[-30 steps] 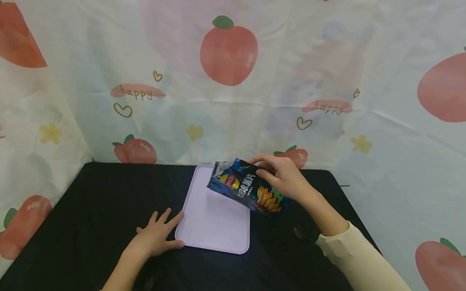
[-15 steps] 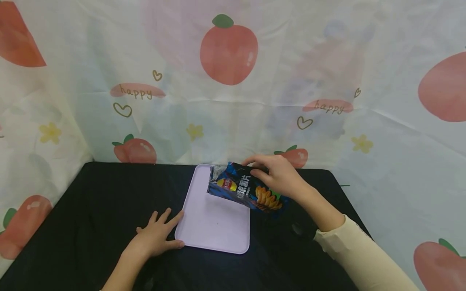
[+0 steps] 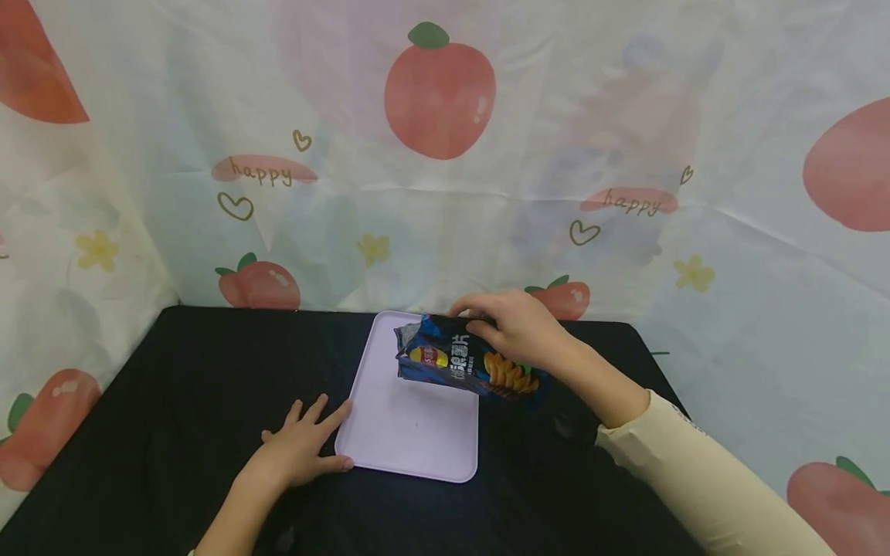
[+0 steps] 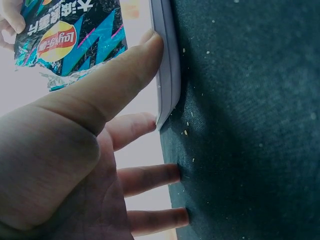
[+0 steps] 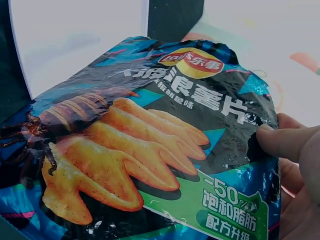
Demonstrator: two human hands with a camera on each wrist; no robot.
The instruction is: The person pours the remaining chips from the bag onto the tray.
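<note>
A dark blue and black bag of potato chips (image 3: 455, 363) lies on its side in the air over the far right part of a pale purple tray (image 3: 410, 444). Its torn, silvery end points left, above the tray. My right hand (image 3: 524, 328) grips the bag by its upper edge, thumb on the printed front in the right wrist view. At the tray's near left corner rests my left hand (image 3: 295, 452), fingers spread. In the left wrist view its thumb (image 4: 135, 67) touches the tray's rim, while other fingertips reach the black cloth.
Black cloth (image 3: 215, 386) covers the table. Small pale crumbs (image 4: 186, 132) dot the cloth beside the tray in the left wrist view. A fruit-print curtain (image 3: 438, 232) hangs close behind the table's back edge and along both sides.
My right hand has shifted left with the chip bag, which has turned so its torn end sits lower and it lies more level. My left hand and the tray have stayed put.
</note>
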